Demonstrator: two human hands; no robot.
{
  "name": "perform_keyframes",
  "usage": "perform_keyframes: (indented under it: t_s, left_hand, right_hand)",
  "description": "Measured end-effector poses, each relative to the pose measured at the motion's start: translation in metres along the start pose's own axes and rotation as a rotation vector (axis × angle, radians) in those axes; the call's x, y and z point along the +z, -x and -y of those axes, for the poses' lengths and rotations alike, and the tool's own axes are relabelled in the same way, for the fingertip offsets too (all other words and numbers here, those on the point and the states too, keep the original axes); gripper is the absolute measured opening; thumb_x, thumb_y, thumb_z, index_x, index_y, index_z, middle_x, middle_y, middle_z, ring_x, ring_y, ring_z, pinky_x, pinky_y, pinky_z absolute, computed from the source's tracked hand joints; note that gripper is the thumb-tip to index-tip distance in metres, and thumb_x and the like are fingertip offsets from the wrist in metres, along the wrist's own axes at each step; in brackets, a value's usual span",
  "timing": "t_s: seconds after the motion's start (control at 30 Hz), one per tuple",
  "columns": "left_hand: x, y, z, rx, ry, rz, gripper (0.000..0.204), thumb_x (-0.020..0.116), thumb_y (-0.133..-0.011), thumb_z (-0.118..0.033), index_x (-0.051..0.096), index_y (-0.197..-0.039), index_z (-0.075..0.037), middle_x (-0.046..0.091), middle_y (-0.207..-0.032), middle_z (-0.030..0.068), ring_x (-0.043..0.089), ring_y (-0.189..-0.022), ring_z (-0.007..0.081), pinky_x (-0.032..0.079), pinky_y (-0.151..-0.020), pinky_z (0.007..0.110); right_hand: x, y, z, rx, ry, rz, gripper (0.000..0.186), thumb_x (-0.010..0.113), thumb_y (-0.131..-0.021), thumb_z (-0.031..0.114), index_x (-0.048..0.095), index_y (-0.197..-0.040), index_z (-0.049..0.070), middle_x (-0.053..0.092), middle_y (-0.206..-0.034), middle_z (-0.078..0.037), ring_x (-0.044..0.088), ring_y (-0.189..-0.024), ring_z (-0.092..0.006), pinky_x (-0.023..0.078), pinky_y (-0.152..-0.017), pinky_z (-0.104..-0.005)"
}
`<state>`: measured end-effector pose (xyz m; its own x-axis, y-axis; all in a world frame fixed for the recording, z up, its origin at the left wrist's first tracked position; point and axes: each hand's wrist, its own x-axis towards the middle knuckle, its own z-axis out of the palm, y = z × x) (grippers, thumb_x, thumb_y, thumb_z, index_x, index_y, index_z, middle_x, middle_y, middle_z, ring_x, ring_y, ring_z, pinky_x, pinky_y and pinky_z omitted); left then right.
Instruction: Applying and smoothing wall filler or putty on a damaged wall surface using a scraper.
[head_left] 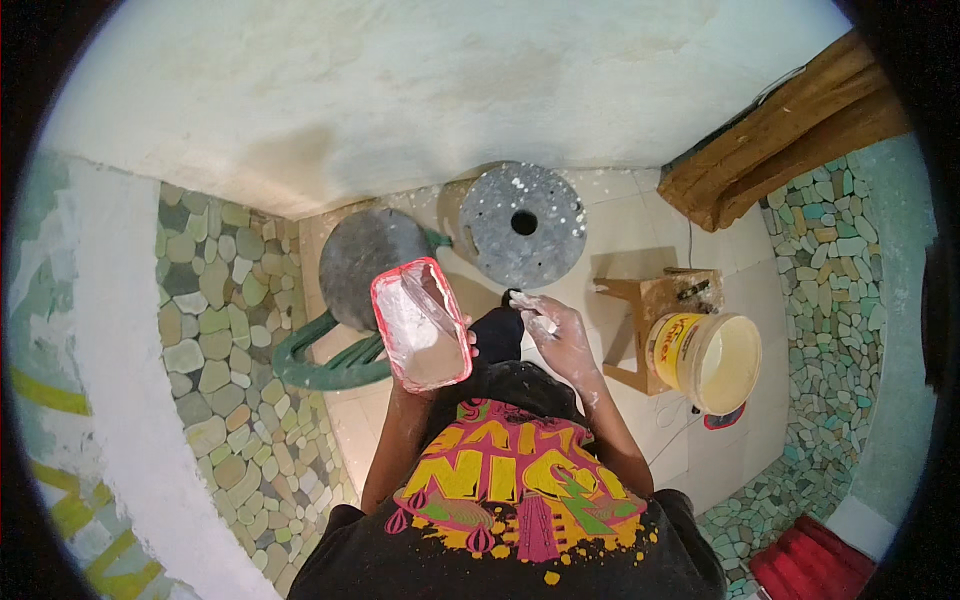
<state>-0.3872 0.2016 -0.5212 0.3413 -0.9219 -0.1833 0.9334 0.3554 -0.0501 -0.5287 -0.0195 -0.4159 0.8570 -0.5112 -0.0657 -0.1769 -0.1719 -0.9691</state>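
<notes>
We hold the tub (pixel 380 320) in our left hand (pixel 472 338), up in front of us and toward our left. Our left fingers curl around its right side; the rest of that hand hides behind it. White paste (pixel 408 330) coats the inside. Our right hand (pixel 556 332) is near but apart from the tub, fingers partly bent and smeared white. A white dab shows there, but we can't tell if the hand grips anything.

The tub looks light and a bit bendy, so a hard squeeze might buckle it. Wet paste could make the red rim slippery. A hand spread under the bottom, with fingers up the side, seems the best hold.
</notes>
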Motion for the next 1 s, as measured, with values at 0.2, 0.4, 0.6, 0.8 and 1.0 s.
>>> perform_keyframes:
  t_s: [0.2,0.4,0.6,0.8,1.0]
  left_hand:
    - [0.034,-0.092,-0.003,-0.056,-0.037,0.084,0.085,0.062,-0.092,-0.058,0.041,-0.148,0.002,0.053,-0.14,0.0246,0.058,-0.118,0.0465,0.049,-0.105,0.06]
    - [0.059,-0.149,0.002,-0.035,-0.098,-0.102,0.076,0.056,-0.097,-0.054,0.043,-0.148,0.001,0.056,-0.135,0.0275,0.061,-0.116,0.0445,0.052,-0.103,0.056]
    - [0.079,-0.237,0.008,0.096,-0.208,-0.234,0.07,0.048,-0.102,-0.051,0.047,-0.142,0.007,0.062,-0.128,0.0307,0.069,-0.102,0.0451,0.061,-0.085,0.056]
    - [0.21,-0.325,0.0,0.33,-0.04,0.006,0.072,0.043,-0.103,-0.055,0.045,-0.147,0.001,0.059,-0.13,0.036,0.069,-0.105,0.0481,0.06,-0.088,0.059]
    - [0.338,-0.314,-0.039,0.563,-0.03,0.089,0.073,0.042,-0.103,-0.057,0.044,-0.148,0.0,0.059,-0.129,0.0378,0.069,-0.105,0.0483,0.06,-0.088,0.059]
  right_hand:
    - [-0.089,-0.03,-0.025,0.117,0.014,-0.169,0.026,0.06,-0.1,0.004,0.07,-0.123,-0.002,0.073,-0.122,-0.014,0.068,-0.116,-0.0217,0.049,-0.105,-0.0358]
    - [-0.151,-0.084,-0.021,0.189,-0.065,-0.314,0.031,0.056,-0.104,0.003,0.065,-0.133,-0.003,0.072,-0.121,-0.015,0.067,-0.114,-0.0192,0.048,-0.106,-0.0318]
    - [-0.184,-0.202,-0.027,0.146,-0.067,-0.235,0.026,0.058,-0.101,0.003,0.07,-0.123,-0.002,0.075,-0.115,-0.015,0.069,-0.111,-0.0192,0.05,-0.102,-0.0332]
    - [-0.197,-0.327,0.048,-0.058,0.122,0.029,0.018,0.061,-0.099,0.006,0.076,-0.109,0.003,0.076,-0.112,-0.014,0.071,-0.109,-0.0243,0.05,-0.101,-0.035]
    - [-0.21,-0.391,0.187,-0.01,-0.092,0.494,0.029,0.062,-0.1,0.007,0.069,-0.126,0.0,0.076,-0.113,-0.011,0.068,-0.109,-0.0182,0.049,-0.102,-0.0334]
